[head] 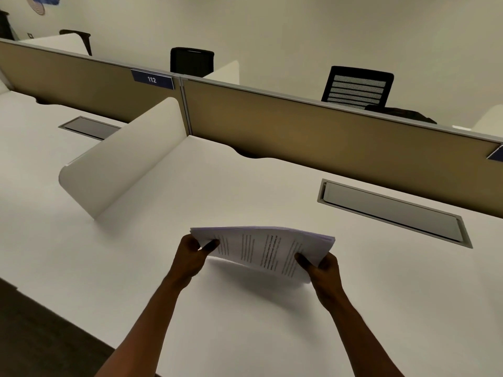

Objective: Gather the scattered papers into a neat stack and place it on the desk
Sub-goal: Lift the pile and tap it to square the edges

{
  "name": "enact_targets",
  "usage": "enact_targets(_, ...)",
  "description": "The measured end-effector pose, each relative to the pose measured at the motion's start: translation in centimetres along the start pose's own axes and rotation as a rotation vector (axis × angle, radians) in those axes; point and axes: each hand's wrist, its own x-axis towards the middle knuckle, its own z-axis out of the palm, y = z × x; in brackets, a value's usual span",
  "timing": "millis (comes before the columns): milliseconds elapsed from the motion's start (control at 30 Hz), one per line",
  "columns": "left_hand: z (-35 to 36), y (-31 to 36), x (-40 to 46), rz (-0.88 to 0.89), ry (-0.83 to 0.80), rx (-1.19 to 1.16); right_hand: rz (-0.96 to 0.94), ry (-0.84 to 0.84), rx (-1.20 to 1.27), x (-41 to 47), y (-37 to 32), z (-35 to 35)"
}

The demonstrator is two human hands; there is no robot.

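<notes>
Both hands (190, 257) gripping paper stack (265, 250) ends

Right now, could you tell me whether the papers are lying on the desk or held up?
Held up: both hands grip the paper stack by its ends, its shadow on the desk.

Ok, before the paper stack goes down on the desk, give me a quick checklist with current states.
1. Left hand grips the paper stack: ok.
2. Right hand grips its other end: ok.
3. Sheet edges squared: not ok, the far edges fan out slightly.
4. Bare desk below the stack: ok.
5. Stack apart from the cable tray lid: ok.
6. No loose sheets left elsewhere: cannot tell beyond this view.
</notes>
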Motion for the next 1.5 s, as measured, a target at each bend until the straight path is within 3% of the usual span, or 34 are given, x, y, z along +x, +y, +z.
enact_targets(367,0.2,-0.9,-0.8,-0.104,0.005,-0.127,0.026,-0.018,-0.193,-0.1,0.8,-0.5)
enact_targets(467,0.1,-0.4,-1.1,-0.103,-0.003,-0.160,-0.057,0.005,-0.293,-0.1,-1.1,-0.2)
enact_targets(567,-0.5,1.1,-0.9,-0.005,0.084,-0.128,-0.213,-0.010,-0.414,0.4,-4.8,-0.3)
enact_targets(667,-1.1,4.7,-0.9,0.256,0.270,0.191,-0.361,-0.085,-0.598,0.7,-8.6,-0.3)
enact_targets(767,-0.7,9.3,-0.8,0.535,0.079,0.560,-0.479,-0.137,-0.746,0.8,-12.0,0.6)
enact_targets(867,0.7,11.8,-0.4,0.450,-0.233,0.549,-0.555,-0.196,-0.855,0.6,-14.5,2.1)
enact_targets(1000,1.8,11.5,-0.2,0.363,-0.177,0.395,-0.626,-0.261,-0.917,-0.1,-17.0,3.3)
enact_targets(1167,1.1,9.7,-0.6,0.275,-0.100,0.074,-0.630,-0.123,-0.761,0.4,-18.0,0.3)
enact_targets(1300,0.8,9.1,-1.0,0.205,-0.101,-0.228,-0.166,-0.311,-0.087,2.0,-13.6,0.1)
enact_targets(1400,1.6,8.6,-1.2,0.167,-0.114,-0.321,-0.093,-0.427,-0.070,1.2,-10.2,2.2)
enact_targets(1500,2.4,7.8,-1.3,0.145,-0.091,-0.314,-0.124,-0.237,-0.054,0.3,-8.3,4.4)
